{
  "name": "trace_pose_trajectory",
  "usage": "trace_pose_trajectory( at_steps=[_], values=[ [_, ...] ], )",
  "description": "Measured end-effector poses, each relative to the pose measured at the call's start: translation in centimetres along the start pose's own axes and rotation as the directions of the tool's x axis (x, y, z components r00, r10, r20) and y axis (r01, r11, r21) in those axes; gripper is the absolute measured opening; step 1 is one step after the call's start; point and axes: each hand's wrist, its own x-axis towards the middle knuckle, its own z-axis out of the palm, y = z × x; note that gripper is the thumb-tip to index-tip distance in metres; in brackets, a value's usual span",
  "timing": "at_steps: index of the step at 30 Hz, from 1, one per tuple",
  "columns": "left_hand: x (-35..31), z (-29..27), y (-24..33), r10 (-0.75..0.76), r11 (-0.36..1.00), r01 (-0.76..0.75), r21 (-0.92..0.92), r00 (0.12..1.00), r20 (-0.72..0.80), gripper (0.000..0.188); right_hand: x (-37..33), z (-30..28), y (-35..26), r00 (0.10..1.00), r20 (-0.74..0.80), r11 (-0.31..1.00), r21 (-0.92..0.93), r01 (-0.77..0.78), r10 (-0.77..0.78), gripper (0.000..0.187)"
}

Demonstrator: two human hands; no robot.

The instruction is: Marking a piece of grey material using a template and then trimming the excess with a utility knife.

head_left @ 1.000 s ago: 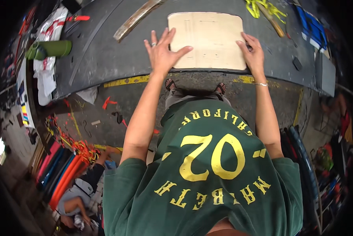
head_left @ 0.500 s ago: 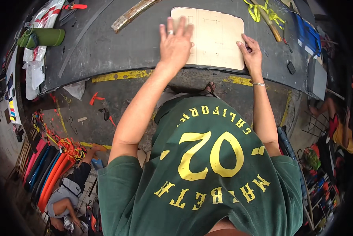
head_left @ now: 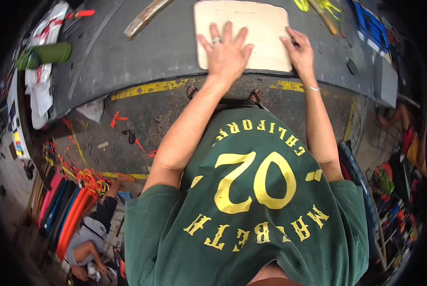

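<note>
Far left on my feed, a green cylindrical container [head_left: 51, 53] lies over crumpled white-and-red plastic wrap [head_left: 44, 76], an orange strip [head_left: 84, 13] above it. Lower down, bright orange rolls [head_left: 73, 221] stand beside a co-worker in grey [head_left: 85, 238], low to the floor. On the dark surface [head_left: 149, 57], a brownish bar [head_left: 144, 21] slants toward the top, well apart from the work. Then the left hand [head_left: 226, 53], ring on one finger: palm down, fingers and thumb spread, resting on the left half of the tan sheet [head_left: 266, 35]. Sheet lies flat at the surface's near edge, corners rounded. Main change I log: a second ago this hand sat at the sheet's left edge, only the thumb well over it; now it is well inside the outline. My reading: the sheet is pressed from above instead of merely bordered, so it should slide less, though the palm covers part of its face. The right hand [head_left: 299, 50] has kept its place at the right edge, fingers half curled, thumb at the rim; something dark shows within the grasp, and I cannot tell whether it is pinched. Farther right: a wooden stick [head_left: 324, 18], a small black block [head_left: 352, 66], a blue item [head_left: 371, 28], a grey panel [head_left: 387, 86].
</note>
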Motion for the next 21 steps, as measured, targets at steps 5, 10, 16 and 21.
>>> trace_pose_trajectory(
  at_steps=[5, 10, 16, 21],
  values=[
    [0.0, -0.5, -0.3, 0.012, 0.998, -0.015, 0.062, 0.999, 0.047, 0.064, -0.4, -0.4, -1.0, 0.999, -0.001, 0.995, -0.098, -0.034, 0.034, 0.056],
    [-0.1, -0.6, -0.4, 0.021, 0.998, -0.027, 0.065, 0.995, 0.097, 0.066, -3.0, -1.9, -2.7, 0.954, -0.017, 0.955, 0.014, -0.298, 0.298, 0.071],
    [0.0, -1.2, -0.4, 0.015, 0.998, -0.024, 0.062, 0.988, 0.151, 0.065, -6.0, -2.1, -3.8, 0.932, -0.067, 0.933, 0.075, -0.352, 0.357, 0.048],
    [0.3, -1.3, 0.0, 0.024, 0.996, -0.038, 0.084, 0.987, 0.160, 0.065, -6.2, -2.0, -3.5, 0.963, -0.108, 0.968, -0.020, -0.249, 0.246, 0.028]
  ],
)
